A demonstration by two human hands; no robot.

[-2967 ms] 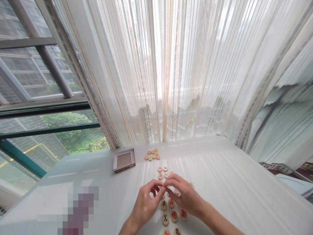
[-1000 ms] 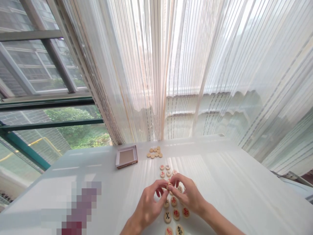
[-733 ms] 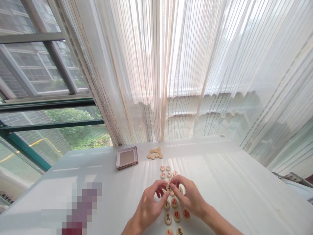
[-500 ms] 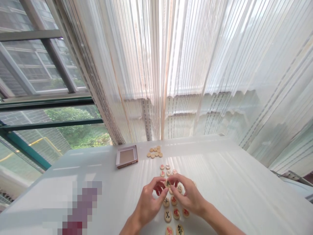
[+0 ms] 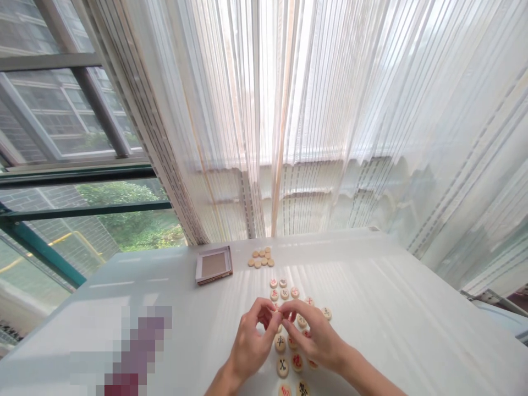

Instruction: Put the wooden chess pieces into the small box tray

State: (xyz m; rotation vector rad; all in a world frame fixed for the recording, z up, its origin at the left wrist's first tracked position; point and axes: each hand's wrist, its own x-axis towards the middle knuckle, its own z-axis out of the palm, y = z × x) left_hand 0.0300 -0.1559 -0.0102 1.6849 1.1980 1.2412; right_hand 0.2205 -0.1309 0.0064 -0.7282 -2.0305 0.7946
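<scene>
Round wooden chess pieces [image 5: 284, 293] with red and black characters lie face up on the white table [image 5: 371, 308]. My left hand [image 5: 252, 344] and my right hand [image 5: 314, 335] meet just above them, fingertips pinched together around a small piece that is mostly hidden between the fingers. More marked pieces [image 5: 282, 366] lie under and below my hands. A small cluster of blank-faced pieces [image 5: 260, 258] sits farther back.
A shallow square box lid [image 5: 214, 264] lies at the back left of the table. Sheer striped curtains [image 5: 313, 121] hang behind the table, with a window [image 5: 61, 137] on the left. A blurred patch [image 5: 132, 352] covers the near left.
My hands have shifted slightly toward me and lower, still pinched together. A few more pieces now show beyond my right hand. The curtain has swayed.
</scene>
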